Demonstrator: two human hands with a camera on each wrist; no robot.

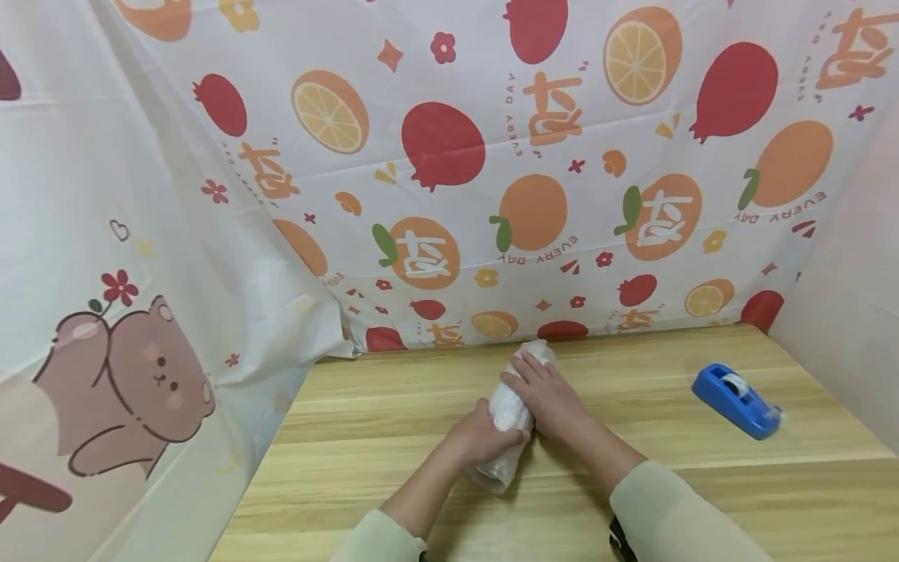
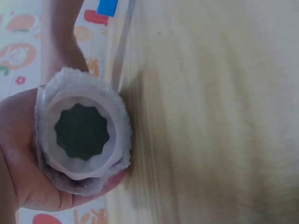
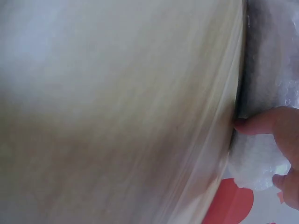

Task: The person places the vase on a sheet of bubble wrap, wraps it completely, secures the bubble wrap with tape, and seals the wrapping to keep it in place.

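A tube-like bundle of bubble wrap [image 1: 504, 407] lies on the wooden table, slanting away from the person. My left hand [image 1: 483, 437] grips it close to the near end, thumb across the top. Farther along, my right hand [image 1: 550, 396] holds the far half, its fingers spread over the upper side. The left wrist view looks into the near end, where a pale fluted tube [image 2: 63, 105] with a wavy inner edge and a dark hollow sits inside the wrap. In the right wrist view, the right thumb [image 3: 259, 123] presses low on the wrap's side, right by the tabletop.
A blue tape dispenser [image 1: 736, 400] with a roll of clear tape stands on the table [image 1: 365, 437] to the right. Behind the table hangs a fruit-print curtain [image 1: 449, 211], and another printed sheet [image 1: 232, 312] drapes down the left side.
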